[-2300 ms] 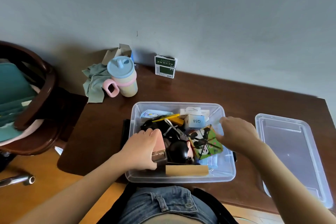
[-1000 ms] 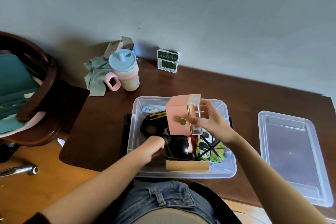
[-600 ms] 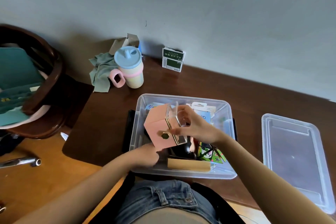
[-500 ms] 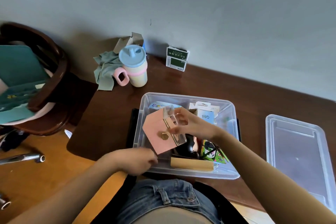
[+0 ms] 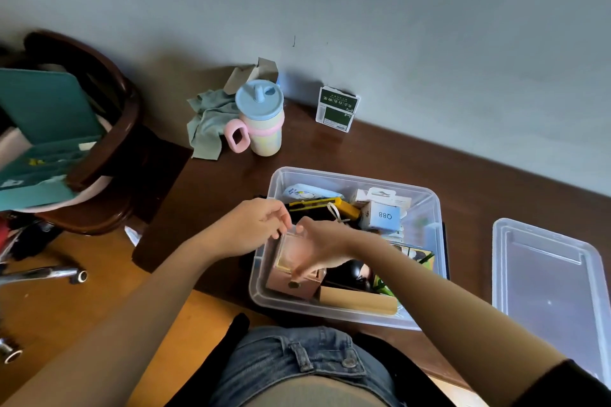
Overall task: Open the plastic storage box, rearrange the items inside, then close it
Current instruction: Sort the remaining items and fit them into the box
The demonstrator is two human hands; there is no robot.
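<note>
- While the right hand [image 5: 319, 249] grips the pink box [image 5: 294, 277] from above in the storage box [image 5: 426, 201], its near-left corner, a snag on the black item [image 5: 352, 273] beside it could tip it.
- Its knob [image 5: 294, 284] faces the person; long axis unclear.
- Just left, the left hand [image 5: 254, 226] hovers, fingers loosely curled, empty.
- Far right lies the lid [image 5: 549, 277].

Open clear storage box [image 5: 426, 205] on brown table [image 5: 380, 155]; lid [image 5: 549, 277] lies to its right. Right hand [image 5: 325, 249] grips pink box [image 5: 294, 277] in near-left corner. Left hand [image 5: 254, 228] hovers over left rim, fingers loosely curled.
</note>
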